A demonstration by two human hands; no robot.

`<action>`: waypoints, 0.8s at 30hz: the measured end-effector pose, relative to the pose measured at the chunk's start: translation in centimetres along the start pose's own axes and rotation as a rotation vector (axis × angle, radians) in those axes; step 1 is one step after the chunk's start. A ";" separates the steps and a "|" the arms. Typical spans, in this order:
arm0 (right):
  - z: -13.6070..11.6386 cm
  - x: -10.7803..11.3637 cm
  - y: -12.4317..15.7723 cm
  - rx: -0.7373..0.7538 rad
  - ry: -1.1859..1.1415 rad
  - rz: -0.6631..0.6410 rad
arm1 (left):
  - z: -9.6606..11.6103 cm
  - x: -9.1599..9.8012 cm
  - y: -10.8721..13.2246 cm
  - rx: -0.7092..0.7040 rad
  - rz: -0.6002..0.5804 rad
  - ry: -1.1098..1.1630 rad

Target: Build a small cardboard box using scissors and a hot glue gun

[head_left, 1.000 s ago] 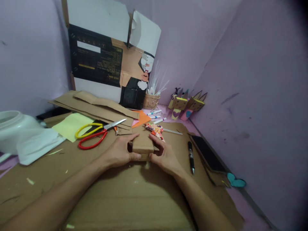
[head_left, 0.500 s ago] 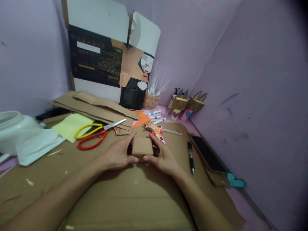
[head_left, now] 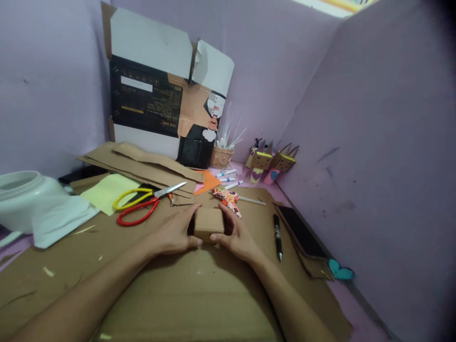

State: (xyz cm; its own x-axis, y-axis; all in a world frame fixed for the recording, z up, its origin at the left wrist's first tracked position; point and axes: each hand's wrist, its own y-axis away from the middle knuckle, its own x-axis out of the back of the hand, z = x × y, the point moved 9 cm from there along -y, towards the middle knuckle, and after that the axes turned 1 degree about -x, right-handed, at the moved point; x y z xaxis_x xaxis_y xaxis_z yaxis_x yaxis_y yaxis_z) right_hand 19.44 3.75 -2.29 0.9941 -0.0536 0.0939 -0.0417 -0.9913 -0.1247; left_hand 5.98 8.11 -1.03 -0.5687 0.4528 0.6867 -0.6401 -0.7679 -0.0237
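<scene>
A small cardboard box (head_left: 209, 221) stands on the cardboard sheet (head_left: 185, 299) in front of me. My left hand (head_left: 180, 231) grips its left side, with the thumb at the near face and the fingers curving round behind. From the other side my right hand (head_left: 237, 232) holds it the same way, its thumb pressed on the front edge. Just behind the box lies a colourful patterned paper piece (head_left: 228, 197). Scissors (head_left: 149, 199) with one yellow and one red handle rest open to the left of my left hand. A black pen (head_left: 277, 237) lies right of my right hand.
Cardboard strips (head_left: 142, 164) are stacked behind the scissors, near yellow paper (head_left: 110, 192). A white jar (head_left: 28, 194) stands at left. A phone (head_left: 302, 230) lies at right. Markers (head_left: 228, 179), a basket (head_left: 222, 156), cardboard figures (head_left: 262, 161) and an unfolded printed box (head_left: 146, 95) are at the back.
The camera view has tilted up slightly, so the scene sits a little lower. Both hands stay round the small box, which keeps its place on the sheet.
</scene>
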 end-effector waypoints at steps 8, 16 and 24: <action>-0.9 0.1 0.4 0.042 0.071 0.068 | 0.4 -0.6 -0.7 -0.015 -0.042 0.595; -2.5 1.0 0.7 0.114 0.006 0.162 | -2.9 8.7 1.1 0.249 0.362 -0.368; -2.8 1.9 1.0 0.119 0.046 0.286 | -6.2 10.1 1.5 0.345 0.254 -0.641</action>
State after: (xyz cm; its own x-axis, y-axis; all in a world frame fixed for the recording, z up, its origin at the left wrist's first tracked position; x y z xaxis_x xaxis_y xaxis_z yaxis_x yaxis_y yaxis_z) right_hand 21.04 2.36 0.55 0.9380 -0.3366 0.0827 -0.3046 -0.9143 -0.2670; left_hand -3.95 14.36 1.33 -0.1990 -0.0259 0.9797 -0.2729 -0.9586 -0.0808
